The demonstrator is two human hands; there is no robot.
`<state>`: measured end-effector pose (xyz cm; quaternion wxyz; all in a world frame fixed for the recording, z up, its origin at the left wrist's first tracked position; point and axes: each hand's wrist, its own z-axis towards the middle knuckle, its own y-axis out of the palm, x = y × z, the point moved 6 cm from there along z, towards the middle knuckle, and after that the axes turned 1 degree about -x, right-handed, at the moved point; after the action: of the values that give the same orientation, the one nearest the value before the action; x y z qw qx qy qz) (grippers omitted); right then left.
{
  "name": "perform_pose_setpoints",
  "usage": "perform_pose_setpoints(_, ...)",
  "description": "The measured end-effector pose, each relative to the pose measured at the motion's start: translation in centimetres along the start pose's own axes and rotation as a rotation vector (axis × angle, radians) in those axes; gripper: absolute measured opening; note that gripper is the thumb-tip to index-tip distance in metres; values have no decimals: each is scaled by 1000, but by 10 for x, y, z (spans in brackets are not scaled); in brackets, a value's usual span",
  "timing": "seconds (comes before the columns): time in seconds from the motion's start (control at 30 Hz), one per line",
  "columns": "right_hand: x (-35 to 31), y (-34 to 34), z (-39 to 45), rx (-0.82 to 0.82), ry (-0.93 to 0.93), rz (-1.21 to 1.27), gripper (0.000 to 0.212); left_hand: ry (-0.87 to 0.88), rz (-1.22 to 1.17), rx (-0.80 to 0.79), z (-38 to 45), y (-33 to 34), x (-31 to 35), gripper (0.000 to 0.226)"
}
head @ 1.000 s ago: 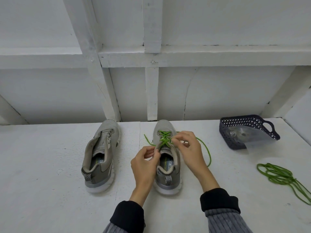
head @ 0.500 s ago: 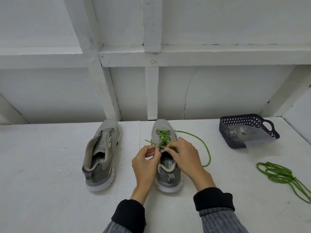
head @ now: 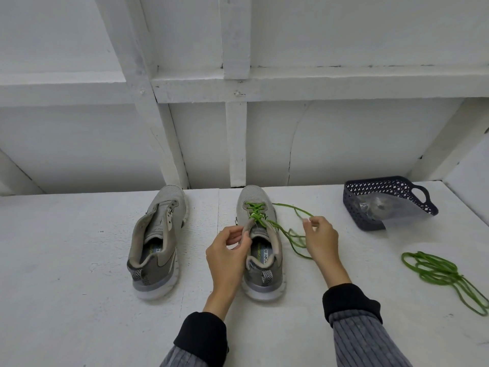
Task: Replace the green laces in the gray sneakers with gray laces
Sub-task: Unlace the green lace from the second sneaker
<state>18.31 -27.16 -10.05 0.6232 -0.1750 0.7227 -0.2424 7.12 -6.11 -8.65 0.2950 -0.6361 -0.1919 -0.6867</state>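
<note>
Both forearms reach forward in gray ribbed sleeves with black cuffs. The left hand (head: 229, 254) is curled, thumb and forefinger pinching together. The right hand (head: 321, 238) sits further forward and to the right, its fingers (head: 311, 221) bent in a pinch.

White painted counter (head: 66, 260) fills lower half, rough and a bit scuffed, thin seam running front to back near middle. White wall (head: 344, 144) behind, toward 12 o'clock. Thick white wood beams on wall: long flat one (head: 317, 80) across, upright post (head: 235, 128) in middle, slanted one (head: 148, 102) toward 11 o'clock, another slanted one (head: 444, 139) toward 2 o'clock. Thin crack in wall right of post. Soft even light, faint shadows.
</note>
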Motion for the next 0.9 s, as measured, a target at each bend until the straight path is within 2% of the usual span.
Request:
perform_pose_setpoints(0.07,-5,-2,-7,57,-44,-238,39,4,-4,0,0,0,0,13)
perform_pose_setpoints(0.13,-25,-6,-21,159,-213,-162,29,9,0,-3,1,0,-1,16)
perform_pose_setpoints(0.2,-44,1,-38,96,-343,45,11,9,19,-8,1,0,-2,15)
perform_pose_setpoints(0.27,-53,18,-48,-49,-371,61,15,13,59,-14,2,1,-2,14)
perform_pose_setpoints(0.37,-49,27,-52,-63,-352,-22,18,52,136,-65,5,2,1,13)
perform_pose_setpoints(0.53,-47,26,-54,-56,-339,58,18,326,496,-217,17,16,21,23)
perform_pose_setpoints(0.63,-44,28,-53,-62,-309,122,19,531,732,-287,26,34,34,18)
perform_pose_setpoints(0.77,-41,29,-52,-59,-284,189,19,710,799,-296,34,46,42,6)
perform_pose_setpoints(0.83,-40,29,-52,-56,-289,207,18,656,703,-272,36,43,40,4)
perform_pose_setpoints(0.9,-40,28,-52,-50,-290,222,18,413,442,-203,39,31,31,3)
